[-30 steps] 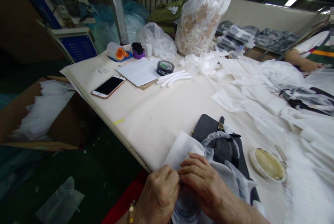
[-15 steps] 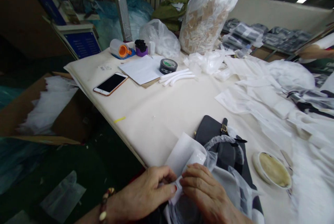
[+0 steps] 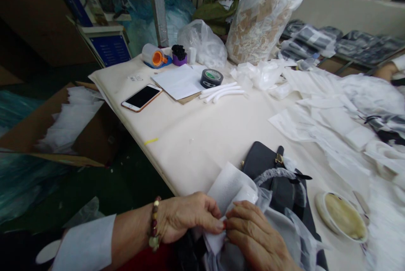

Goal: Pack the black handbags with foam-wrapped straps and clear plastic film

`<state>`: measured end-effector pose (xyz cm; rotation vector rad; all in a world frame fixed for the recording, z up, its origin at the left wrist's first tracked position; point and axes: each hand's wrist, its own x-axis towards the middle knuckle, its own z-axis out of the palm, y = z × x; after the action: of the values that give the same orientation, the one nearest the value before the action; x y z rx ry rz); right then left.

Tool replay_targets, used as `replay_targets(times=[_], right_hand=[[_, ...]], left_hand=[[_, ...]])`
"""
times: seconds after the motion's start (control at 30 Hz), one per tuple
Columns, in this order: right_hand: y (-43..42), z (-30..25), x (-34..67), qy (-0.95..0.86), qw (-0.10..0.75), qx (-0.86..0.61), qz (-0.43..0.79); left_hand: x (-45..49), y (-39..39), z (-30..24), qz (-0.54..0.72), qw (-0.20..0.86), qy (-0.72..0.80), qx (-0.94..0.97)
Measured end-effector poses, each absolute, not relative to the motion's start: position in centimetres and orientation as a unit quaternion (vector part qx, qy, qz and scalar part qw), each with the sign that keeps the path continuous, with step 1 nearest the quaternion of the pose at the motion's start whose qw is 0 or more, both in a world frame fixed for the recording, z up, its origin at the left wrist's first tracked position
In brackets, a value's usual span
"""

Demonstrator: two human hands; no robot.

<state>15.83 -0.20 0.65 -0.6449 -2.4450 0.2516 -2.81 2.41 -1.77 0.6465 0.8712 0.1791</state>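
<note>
My left hand and right hand meet fingertip to fingertip. Both pinch closed on white sheet, at its near part. Rest of sheet goes up and away from grip, against dark grey handbag just beyond right hand. Sheet looks very light, soft and limp; I judge it creases or tears easily. Best hold: at edge, gentle pinch, hands close together. Bag handle is under clear wrap, maybe slippery. Dish of yellowish paste is right of grip, apart.

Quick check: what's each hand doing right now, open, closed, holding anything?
Left hand: closed, pinching the white sheet.
Right hand: closed, pinching the same white sheet.
</note>
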Motion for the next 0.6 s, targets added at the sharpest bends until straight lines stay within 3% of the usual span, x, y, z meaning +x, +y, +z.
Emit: replay_targets(times=[0.2,0.6], right_hand=[[-0.3,0.4,15.8,-0.913,0.326,-0.223,0.104],[-1.3,1.2,16.8,-0.936,0.255,-0.23,0.078]], left_hand=[[-2.8,2.1,-2.5,0.067,0.887,0.391,0.237],[-1.9,1.1,-0.8,0.115,0.84,0.472,0.241]])
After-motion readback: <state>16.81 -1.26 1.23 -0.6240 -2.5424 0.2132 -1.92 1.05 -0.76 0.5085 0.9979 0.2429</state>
